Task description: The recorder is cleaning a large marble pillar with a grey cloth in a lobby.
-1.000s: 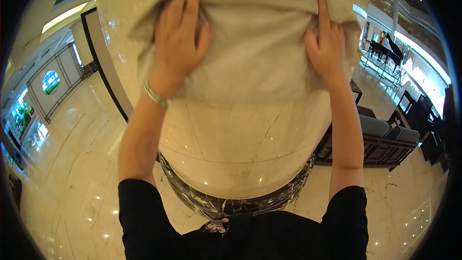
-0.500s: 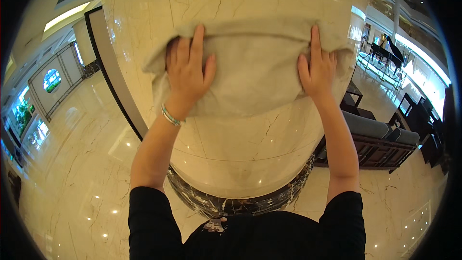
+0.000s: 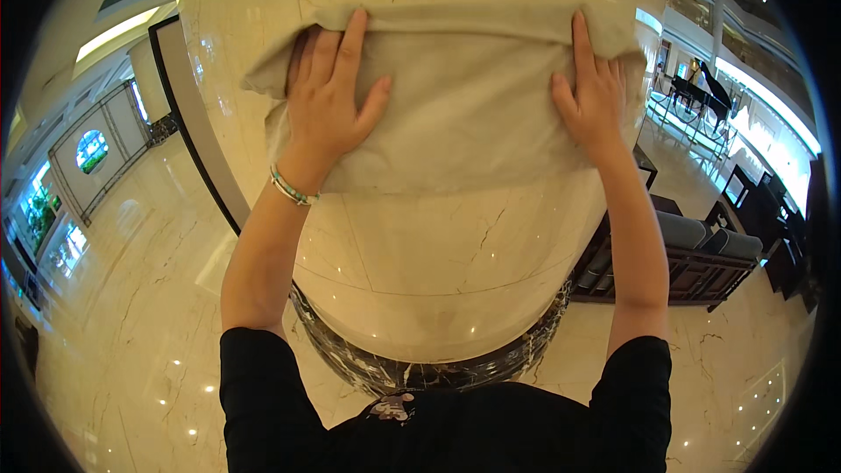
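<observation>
As seen from the head view, a beige cloth [image 3: 455, 114] lies flat against a marble column [image 3: 438, 271]; left hand [image 3: 328, 101] and right hand [image 3: 596, 96] press it, palms open, fingers spread. Bracelet [image 3: 291, 188] on left wrist.

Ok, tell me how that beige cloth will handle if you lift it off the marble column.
The beige cloth is probably floppy: it folds over at its top edge and follows the marble column's curve. It likely slides easily, since the stone looks polished. The left hand and right hand press it flat, suggesting it would drop if released.
</observation>
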`<move>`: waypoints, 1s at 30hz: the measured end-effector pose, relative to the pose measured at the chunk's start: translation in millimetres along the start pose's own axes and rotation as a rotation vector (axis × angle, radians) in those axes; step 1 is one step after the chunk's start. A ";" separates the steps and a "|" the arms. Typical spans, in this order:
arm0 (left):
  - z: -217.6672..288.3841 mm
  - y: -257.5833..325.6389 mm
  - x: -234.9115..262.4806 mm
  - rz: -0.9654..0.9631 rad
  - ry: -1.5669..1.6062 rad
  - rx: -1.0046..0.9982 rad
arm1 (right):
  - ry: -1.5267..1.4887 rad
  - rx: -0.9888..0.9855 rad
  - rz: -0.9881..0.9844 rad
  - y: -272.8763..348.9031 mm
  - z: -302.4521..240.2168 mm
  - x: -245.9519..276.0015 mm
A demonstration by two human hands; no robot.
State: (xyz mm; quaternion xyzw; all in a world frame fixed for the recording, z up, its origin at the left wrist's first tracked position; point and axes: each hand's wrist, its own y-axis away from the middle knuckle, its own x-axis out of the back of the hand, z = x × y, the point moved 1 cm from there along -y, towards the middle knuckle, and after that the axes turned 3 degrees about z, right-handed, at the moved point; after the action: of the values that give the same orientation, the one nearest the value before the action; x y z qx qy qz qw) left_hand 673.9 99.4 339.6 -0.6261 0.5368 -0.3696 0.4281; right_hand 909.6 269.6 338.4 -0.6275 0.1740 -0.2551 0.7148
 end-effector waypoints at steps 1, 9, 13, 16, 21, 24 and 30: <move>-6.1 -4.8 -3.8 0.034 0.002 -0.018 | -0.003 0.060 0.053 -11.7 4.1 -4.0; -16.5 -66.1 7.5 0.029 -0.042 0.001 | -0.003 0.014 0.051 -62.5 4.8 1.0; -21.3 -43.2 -6.6 0.153 -0.005 -0.049 | -0.026 0.067 0.114 -45.1 11.8 -11.0; -12.1 -15.7 -4.3 0.077 0.016 0.004 | -0.049 0.072 0.118 -21.2 4.5 -11.1; 10.8 37.0 1.2 -0.013 0.005 0.080 | -0.047 0.090 0.096 24.7 -7.3 -9.3; 18.5 64.5 2.9 -0.076 0.003 0.073 | -0.034 0.067 0.031 54.0 -15.0 -7.4; 21.7 80.2 3.9 -0.075 -0.050 0.056 | -0.057 0.056 -0.027 74.1 -19.9 -4.0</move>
State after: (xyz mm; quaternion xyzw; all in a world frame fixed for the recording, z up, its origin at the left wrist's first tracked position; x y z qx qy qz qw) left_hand 666.0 94.0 257.0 -0.6424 0.4915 -0.3845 0.4447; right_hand 905.8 262.0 262.0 -0.6164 0.1380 -0.2514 0.7333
